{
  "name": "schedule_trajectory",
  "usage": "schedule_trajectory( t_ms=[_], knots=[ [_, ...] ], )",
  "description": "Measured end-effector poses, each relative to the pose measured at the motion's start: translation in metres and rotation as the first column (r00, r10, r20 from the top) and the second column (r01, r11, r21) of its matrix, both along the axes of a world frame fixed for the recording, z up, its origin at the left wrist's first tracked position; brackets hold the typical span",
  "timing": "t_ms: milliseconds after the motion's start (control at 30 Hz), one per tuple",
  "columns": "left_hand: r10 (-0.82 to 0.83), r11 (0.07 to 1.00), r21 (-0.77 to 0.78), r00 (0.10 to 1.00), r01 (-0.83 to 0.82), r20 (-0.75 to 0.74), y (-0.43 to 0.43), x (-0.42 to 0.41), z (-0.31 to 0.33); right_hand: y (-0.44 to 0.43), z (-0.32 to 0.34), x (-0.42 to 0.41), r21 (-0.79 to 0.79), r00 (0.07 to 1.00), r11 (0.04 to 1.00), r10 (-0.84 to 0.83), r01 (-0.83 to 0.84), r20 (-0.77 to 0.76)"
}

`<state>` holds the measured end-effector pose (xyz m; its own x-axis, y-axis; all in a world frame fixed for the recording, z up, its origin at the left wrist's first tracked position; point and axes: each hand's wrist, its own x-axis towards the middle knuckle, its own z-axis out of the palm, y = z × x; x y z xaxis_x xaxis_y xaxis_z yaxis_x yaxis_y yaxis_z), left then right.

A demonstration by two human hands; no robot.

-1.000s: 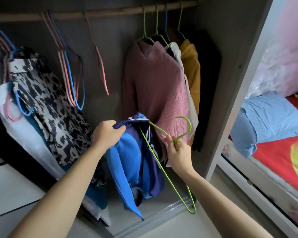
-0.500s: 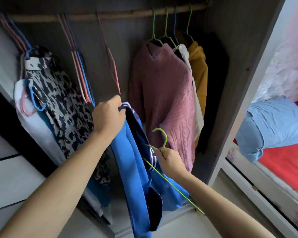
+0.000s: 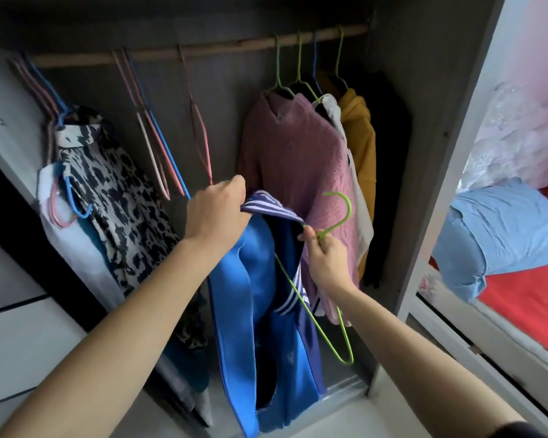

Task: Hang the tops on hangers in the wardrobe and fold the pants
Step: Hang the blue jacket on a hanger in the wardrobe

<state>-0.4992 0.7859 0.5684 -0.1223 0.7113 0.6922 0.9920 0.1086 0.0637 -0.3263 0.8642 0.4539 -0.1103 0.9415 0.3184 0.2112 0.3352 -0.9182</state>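
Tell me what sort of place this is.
Probably a bedroom, in front of an open wardrobe: a pink sweater and other clothes hang from its rail, and a bed with a red sheet stands to the right.

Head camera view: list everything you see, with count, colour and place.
blue top: 1, blue, striped collar, centre foreground
green hanger: 1, green, beside the blue top's collar
rail: 1, brown, across the top
empty hangers: several, pink, blue, red, mid-rail
pink sweater: 1, pink, hanging at right
patterned garment: 1, black-and-white, hanging at left
blue bedding: 1, light blue, far right
left hand: 1, grips the top's collar
right hand: 1, holds the green hanger
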Motion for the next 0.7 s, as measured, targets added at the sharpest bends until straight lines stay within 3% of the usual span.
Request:
schedule_trajectory(
  t_ms=[67, 167, 200, 267, 333, 400, 500, 600, 700],
  knots=[
    [0.092, 0.968, -0.240, 0.994, -0.077, 0.052, -0.001, -0.010, -0.002, 0.004, 0.016, -0.006, 0.038, 0.998, 0.999, -0.016, 0.018, -0.061],
    [0.183, 0.772, -0.630, 0.979, -0.086, 0.090, -0.009, -0.019, -0.017, 0.008, 0.031, -0.005, 0.095, 0.997, 0.995, 0.036, -0.029, -0.071],
    [0.202, 0.723, -0.687, 0.974, -0.077, 0.103, -0.012, -0.022, -0.023, 0.011, 0.033, -0.005, 0.112, 0.997, 0.992, 0.060, -0.054, -0.053],
    [0.209, 0.716, -0.696, 0.968, -0.056, 0.137, -0.017, -0.028, -0.031, 0.015, 0.040, -0.007, 0.130, 0.996, 0.988, 0.089, -0.084, -0.031],
    [0.183, 0.823, -0.565, 0.968, -0.056, 0.171, -0.019, -0.032, -0.032, 0.022, 0.046, -0.008, 0.114, 0.996, 0.990, 0.083, -0.077, -0.042],
    [0.130, 0.958, -0.277, 0.971, -0.072, 0.200, -0.018, -0.032, -0.030, 0.029, 0.045, -0.006, 0.099, 0.996, 0.993, 0.073, -0.069, -0.046],
    [-0.026, 0.992, 0.125, 0.983, 0.002, 0.184, -0.015, -0.024, -0.019, 0.027, 0.030, -0.007, 0.047, 0.989, 0.988, 0.142, -0.144, 0.044],
    [-0.106, 0.971, 0.226, 0.986, 0.075, 0.128, -0.002, -0.016, 0.004, 0.023, 0.029, -0.016, -0.012, 0.967, 0.973, 0.230, -0.231, 0.111],
    [-0.062, 0.976, 0.215, 0.992, 0.036, 0.113, 0.006, -0.011, 0.012, 0.015, 0.037, -0.022, 0.085, 0.982, 0.979, 0.189, -0.186, -0.021]
  ],
)
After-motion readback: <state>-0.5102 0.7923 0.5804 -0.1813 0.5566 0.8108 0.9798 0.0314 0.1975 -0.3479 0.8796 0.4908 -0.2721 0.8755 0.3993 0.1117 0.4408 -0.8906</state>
